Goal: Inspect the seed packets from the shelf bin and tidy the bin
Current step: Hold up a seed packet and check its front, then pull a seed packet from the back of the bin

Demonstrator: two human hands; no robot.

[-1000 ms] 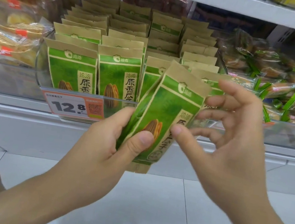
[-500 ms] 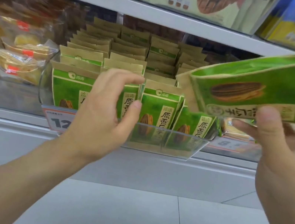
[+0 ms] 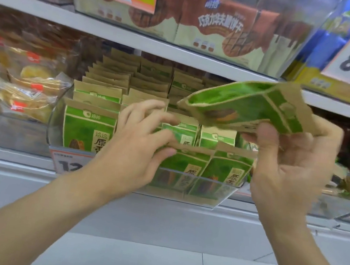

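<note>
Green and kraft-brown paper fills the middle of the view: rows of seed packets (image 3: 88,128) stand upright in a clear bin (image 3: 204,189) on the shelf (image 3: 138,39).

The right hand (image 3: 289,165) holds one packet (image 3: 250,108) lifted out of the bin, at about 2 o'clock from it. This packet lies almost flat, with its top pointing to 3 o'clock. The thumb presses on its lower edge and the fingers (image 3: 331,133) are behind it, so they are clamped on the packet. A second ago the left hand held this packet in front of the bin; half a second ago the right hand already carried it alone at 3 o'clock of the view. Now it is higher and nearer to the middle.

The left hand (image 3: 137,142) has gone into the bin. Its fingers are curled over the front packet of the middle row, and the thumb is against the brown top of it. Whether it truly pinches the packet or only pushes it, I cannot tell, because the frame is blurred.

I judge that the inspection of the lifted packet is finished or nearly so, and the left hand now prepares the row, either making a gap for the return or taking the next packet.
</note>
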